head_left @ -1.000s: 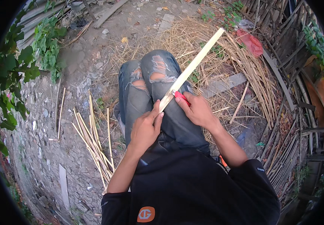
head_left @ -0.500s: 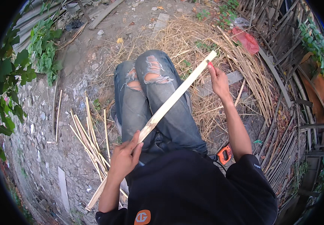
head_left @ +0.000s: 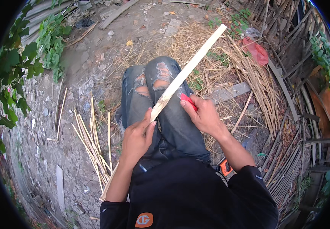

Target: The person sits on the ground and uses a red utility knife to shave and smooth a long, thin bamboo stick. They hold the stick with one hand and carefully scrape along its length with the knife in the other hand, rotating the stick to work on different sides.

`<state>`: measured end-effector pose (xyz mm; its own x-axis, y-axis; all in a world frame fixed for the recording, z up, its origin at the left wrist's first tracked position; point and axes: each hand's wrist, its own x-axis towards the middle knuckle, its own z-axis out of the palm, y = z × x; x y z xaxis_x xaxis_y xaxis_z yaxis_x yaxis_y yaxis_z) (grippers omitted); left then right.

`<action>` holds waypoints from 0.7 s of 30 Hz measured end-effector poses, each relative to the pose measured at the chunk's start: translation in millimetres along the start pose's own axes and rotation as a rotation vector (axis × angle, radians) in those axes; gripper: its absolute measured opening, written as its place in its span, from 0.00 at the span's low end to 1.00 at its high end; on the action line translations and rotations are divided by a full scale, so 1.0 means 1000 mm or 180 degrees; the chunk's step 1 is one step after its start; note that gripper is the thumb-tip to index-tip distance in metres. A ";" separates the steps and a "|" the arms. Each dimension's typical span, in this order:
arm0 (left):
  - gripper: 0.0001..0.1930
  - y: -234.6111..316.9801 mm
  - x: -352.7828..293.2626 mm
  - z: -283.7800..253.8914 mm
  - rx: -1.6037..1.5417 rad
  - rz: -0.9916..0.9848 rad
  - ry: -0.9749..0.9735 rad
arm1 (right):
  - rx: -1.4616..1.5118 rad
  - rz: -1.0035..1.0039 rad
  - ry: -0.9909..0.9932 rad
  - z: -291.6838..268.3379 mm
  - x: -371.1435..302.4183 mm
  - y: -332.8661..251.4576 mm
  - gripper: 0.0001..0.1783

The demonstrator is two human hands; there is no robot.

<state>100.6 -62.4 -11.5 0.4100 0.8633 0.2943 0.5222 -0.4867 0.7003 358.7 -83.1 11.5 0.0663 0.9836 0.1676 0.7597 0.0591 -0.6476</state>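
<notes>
In the head view, a pale bamboo slat (head_left: pixel 189 69) is held on a slant across the middle of the frame, its lower end just left of centre and its far end raised toward the upper right. A brownish mark is seen on its face near the lower end. That end is pinched between the thumb and fingers of the left hand (head_left: pixel 137 134), left of centre. By the right hand (head_left: pixel 206 117), right of centre, a red-handled knife (head_left: pixel 189 102) is gripped, with the fingers closed around the handle and the thumb laid along it. The handle is pointed toward the slat's right edge; whether the slat is touched by the blade cannot be told.

The slat is passed over blue-grey jeans (head_left: pixel 136 107), torn at both knees; whether it is rested on them cannot be made out. The bottom of the frame is filled by a black shirt (head_left: pixel 199 191), beside which an orange tool handle (head_left: pixel 226 167) is partly seen at lower right.

Left of the legs, a bunch of thin sticks (head_left: pixel 89 139) is spread on the ground. Loose straw-like shavings (head_left: pixel 142 51) are strewn above the knees and toward the upper right, where a crumpled red plastic bag (head_left: pixel 255 50) is seen. A grey plank (head_left: pixel 231 92) is laid right of the knees. The upper left is bordered by green vines (head_left: pixel 50 47), and slender poles (head_left: pixel 283 175) are lined up at lower right.
</notes>
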 end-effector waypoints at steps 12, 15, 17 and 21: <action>0.22 0.010 0.003 0.002 -0.0136 0.0049 0.0085 | -0.0050 -0.0017 -0.0380 0.001 0.006 -0.019 0.24; 0.22 0.007 0.000 -0.001 -0.0164 0.0045 0.0101 | -0.0153 -0.0322 -0.0134 0.009 0.011 -0.011 0.24; 0.22 0.009 0.003 -0.007 -0.0069 -0.0022 0.0065 | -0.0367 -0.0578 0.0024 0.010 0.022 -0.007 0.24; 0.22 0.005 0.011 -0.018 -0.0010 0.0219 0.0270 | -0.0558 -0.0796 0.0258 0.009 0.042 -0.010 0.24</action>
<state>94.5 -52.9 7.0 0.3801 0.8361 0.3956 0.4925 -0.5450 0.6786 348.1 -41.1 17.7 -0.0907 0.9251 0.3688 0.8584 0.2603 -0.4420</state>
